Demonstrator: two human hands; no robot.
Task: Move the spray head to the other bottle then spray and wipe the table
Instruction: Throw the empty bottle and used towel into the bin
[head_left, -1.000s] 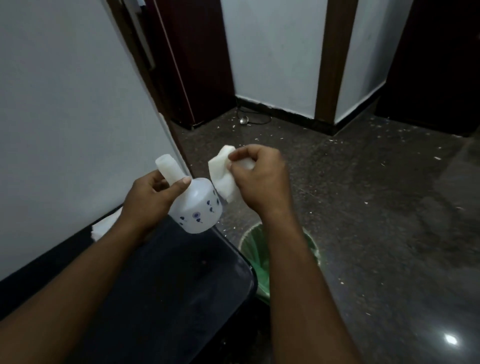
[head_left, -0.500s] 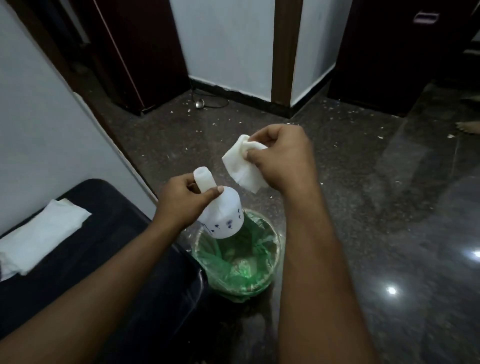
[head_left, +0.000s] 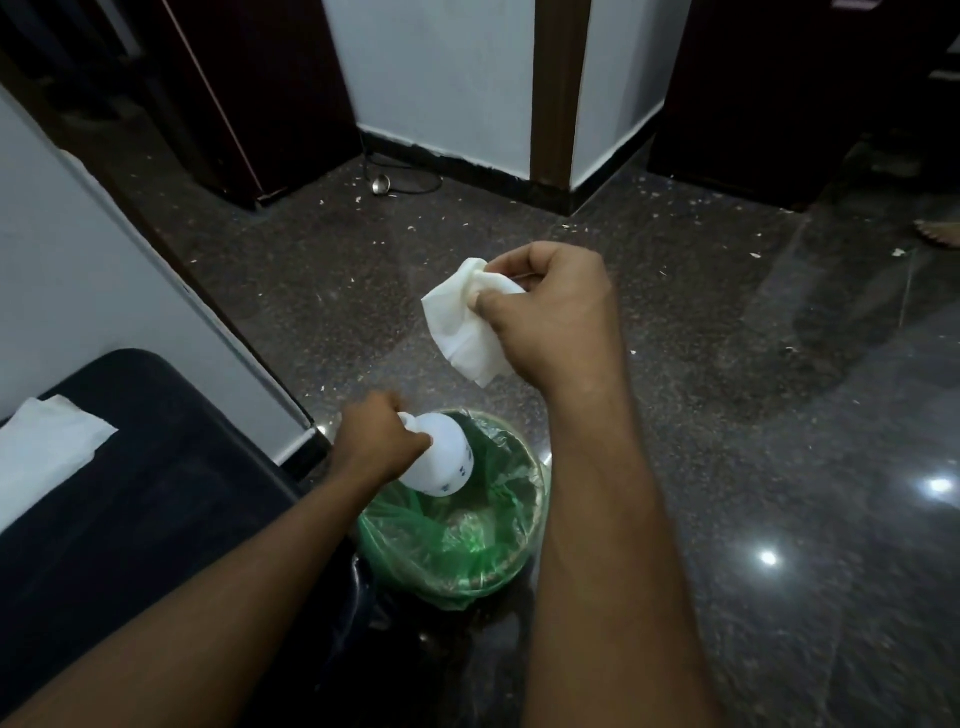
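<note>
Left grip (head_left: 382, 444) is curled tight round the neck of the white bottle (head_left: 441, 462), above the green-lined bin (head_left: 519, 566). Right grip (head_left: 550, 312) pinches a crumpled white tissue (head_left: 460, 332).

My left forearm (head_left: 208, 597) and right forearm (head_left: 597, 519) are bare from the near edge of view right up to the wrists (anything worn above the elbow lies out of sight). My left hand (head_left: 379, 447) and right hand (head_left: 550, 306) are bare too, the knuckles ridged.
</note>
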